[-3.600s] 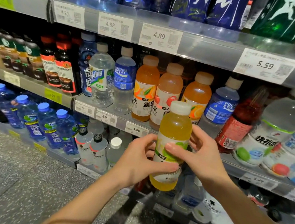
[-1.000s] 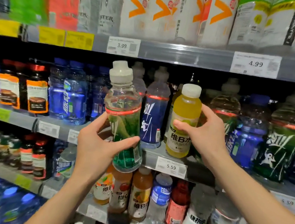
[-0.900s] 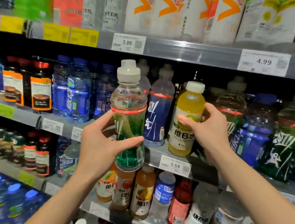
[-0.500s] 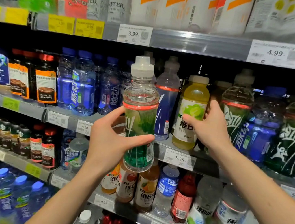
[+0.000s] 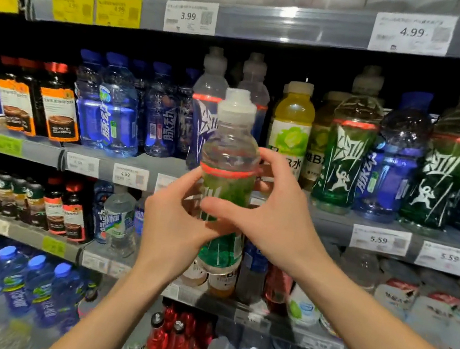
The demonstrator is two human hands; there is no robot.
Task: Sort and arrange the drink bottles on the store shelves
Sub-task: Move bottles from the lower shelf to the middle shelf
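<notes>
A green bottle (image 5: 228, 174) is held upright, near and in front of the middle shelf (image 5: 331, 221), its long axis vertical. It is gripped around the label by both hands: the left hand (image 5: 177, 223) from the left, the right hand (image 5: 273, 213) from the right. Matching green bottles (image 5: 346, 158) stand far and to the right, beyond the yellow bottle (image 5: 291, 129); the right hand is judged nearer to them.

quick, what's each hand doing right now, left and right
Left hand: grips the green-label bottle from the left.
Right hand: also holds that bottle, fingers curled round its front.
</notes>
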